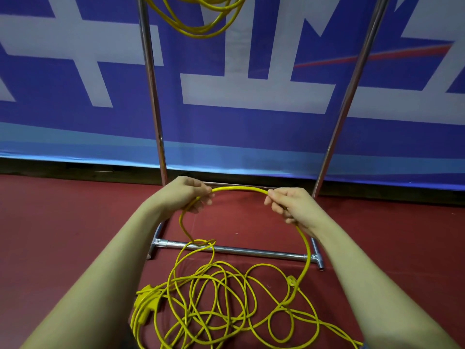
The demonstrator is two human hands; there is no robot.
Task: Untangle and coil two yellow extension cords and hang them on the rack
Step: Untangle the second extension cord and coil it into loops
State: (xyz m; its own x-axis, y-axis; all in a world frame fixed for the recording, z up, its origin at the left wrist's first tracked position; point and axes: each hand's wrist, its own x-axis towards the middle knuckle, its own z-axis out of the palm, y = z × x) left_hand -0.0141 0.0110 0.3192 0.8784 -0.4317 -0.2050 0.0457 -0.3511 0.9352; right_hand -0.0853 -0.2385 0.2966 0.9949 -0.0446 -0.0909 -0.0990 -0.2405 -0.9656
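A tangled yellow extension cord (221,306) lies in loose loops on the red floor in front of me. My left hand (187,196) and my right hand (289,205) each grip the same strand of it, which arches between them above the floor. A yellow plug block (147,298) rests at the tangle's left side. A second yellow cord (201,18) hangs coiled from the top of the metal rack (153,96), its upper part cut off by the frame.
The rack's chrome base bar (236,251) crosses the floor just beyond the tangle, with two uprights rising left and right (352,86). A blue and white banner (251,96) stands behind the rack. Red floor (63,222) extends to both sides.
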